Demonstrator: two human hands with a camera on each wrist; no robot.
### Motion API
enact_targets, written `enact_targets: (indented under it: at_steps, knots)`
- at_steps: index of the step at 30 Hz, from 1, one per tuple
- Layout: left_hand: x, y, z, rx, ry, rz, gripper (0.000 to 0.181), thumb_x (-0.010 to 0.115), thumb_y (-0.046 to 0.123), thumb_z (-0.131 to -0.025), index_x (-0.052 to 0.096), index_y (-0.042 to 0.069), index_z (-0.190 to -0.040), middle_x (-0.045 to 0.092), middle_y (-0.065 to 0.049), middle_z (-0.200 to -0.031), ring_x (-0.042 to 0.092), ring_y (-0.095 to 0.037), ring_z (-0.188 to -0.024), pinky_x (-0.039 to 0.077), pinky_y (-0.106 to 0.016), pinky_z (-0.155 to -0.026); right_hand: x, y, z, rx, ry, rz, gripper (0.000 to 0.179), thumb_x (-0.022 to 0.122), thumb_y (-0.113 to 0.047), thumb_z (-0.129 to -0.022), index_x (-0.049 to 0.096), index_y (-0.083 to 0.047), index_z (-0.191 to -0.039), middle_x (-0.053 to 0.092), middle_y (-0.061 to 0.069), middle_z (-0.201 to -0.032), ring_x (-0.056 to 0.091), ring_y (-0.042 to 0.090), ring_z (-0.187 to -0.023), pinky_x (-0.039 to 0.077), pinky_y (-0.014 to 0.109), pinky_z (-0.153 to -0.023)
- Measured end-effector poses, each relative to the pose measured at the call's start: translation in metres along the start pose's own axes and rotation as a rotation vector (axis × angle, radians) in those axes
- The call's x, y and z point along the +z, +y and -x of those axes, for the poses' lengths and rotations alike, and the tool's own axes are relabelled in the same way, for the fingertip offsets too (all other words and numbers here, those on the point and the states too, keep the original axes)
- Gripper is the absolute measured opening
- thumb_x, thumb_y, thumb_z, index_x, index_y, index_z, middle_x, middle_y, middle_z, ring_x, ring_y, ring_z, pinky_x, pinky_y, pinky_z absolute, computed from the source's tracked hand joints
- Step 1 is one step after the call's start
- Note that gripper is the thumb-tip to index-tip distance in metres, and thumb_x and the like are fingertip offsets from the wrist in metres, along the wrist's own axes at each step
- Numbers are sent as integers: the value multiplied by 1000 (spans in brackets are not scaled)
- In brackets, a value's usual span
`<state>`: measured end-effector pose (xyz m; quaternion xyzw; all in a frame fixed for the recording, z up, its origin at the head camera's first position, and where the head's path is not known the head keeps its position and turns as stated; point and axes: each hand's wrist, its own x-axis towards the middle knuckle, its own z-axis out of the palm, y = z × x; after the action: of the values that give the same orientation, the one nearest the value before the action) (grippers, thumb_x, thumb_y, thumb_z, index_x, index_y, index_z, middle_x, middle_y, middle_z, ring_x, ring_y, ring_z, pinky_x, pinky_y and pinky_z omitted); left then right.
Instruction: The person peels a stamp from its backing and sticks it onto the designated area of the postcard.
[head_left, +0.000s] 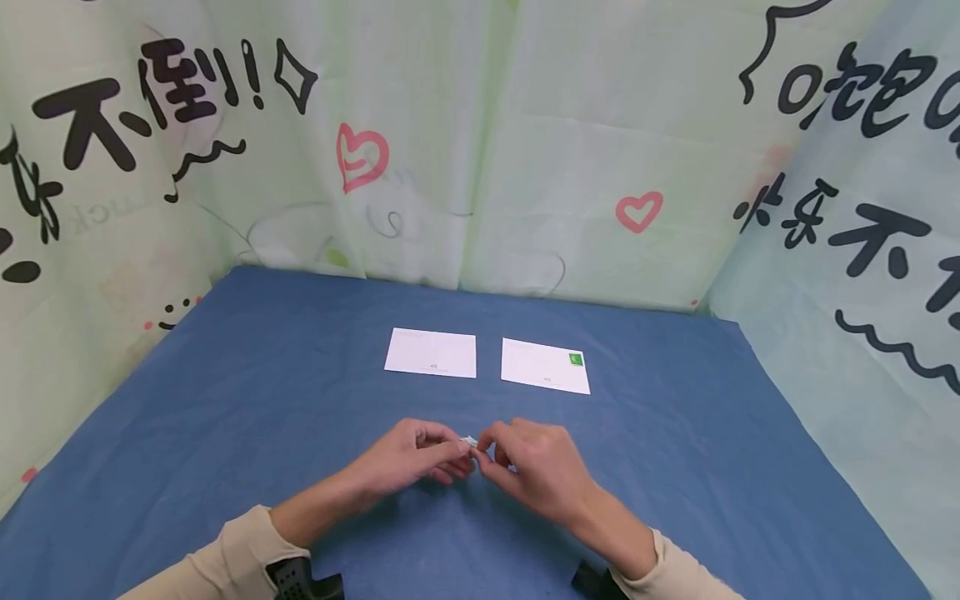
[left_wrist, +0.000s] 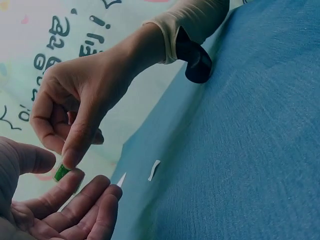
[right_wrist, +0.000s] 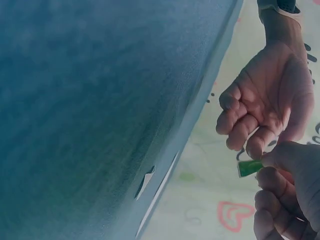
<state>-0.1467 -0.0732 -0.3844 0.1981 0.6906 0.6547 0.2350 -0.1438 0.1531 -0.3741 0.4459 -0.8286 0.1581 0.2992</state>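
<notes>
A small green postage stamp (right_wrist: 248, 168) is between my two hands, in front of the cards; its pale side faces the head view. My right hand (head_left: 536, 462) comes from above and pinches the stamp between thumb and index finger. From the other side my left hand (head_left: 416, 454) has its thumb and index fingertip at the stamp's edge, with the other fingers loosely curved below. In the left wrist view part of the stamp (left_wrist: 61, 172) shows between the fingertips, the rest hidden behind the left index finger.
Beyond the hands, two white cards lie side by side on the blue cloth (head_left: 262, 417). The left card (head_left: 431, 353) has faint print; the right card (head_left: 545, 367) bears a green stamp (head_left: 575, 359) in its upper right corner. Printed curtains (head_left: 555, 150) enclose the table's back and sides.
</notes>
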Motion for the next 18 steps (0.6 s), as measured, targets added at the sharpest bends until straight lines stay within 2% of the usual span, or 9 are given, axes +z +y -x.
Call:
enact_targets:
  at_steps: [9,18]
  knots:
    - [2,1,0,-3,38,-9,29,64,24,-102,73,-3,-108,76,-19,-106,74,-26,-99,58,-34,-85,-2,-1,4,-29,-23,-45,29,87,-7,-72,66,-15,-89,58,-10,-63,48,1,-55,34,9,-51]
    - [2,2,0,21,71,-47,25,63,19,-102,74,-4,-107,78,-15,-99,74,-24,-96,59,-40,-85,-2,-1,3,-65,4,-78,28,87,-7,-74,66,-16,-91,59,-9,-63,49,1,-56,35,8,-52]
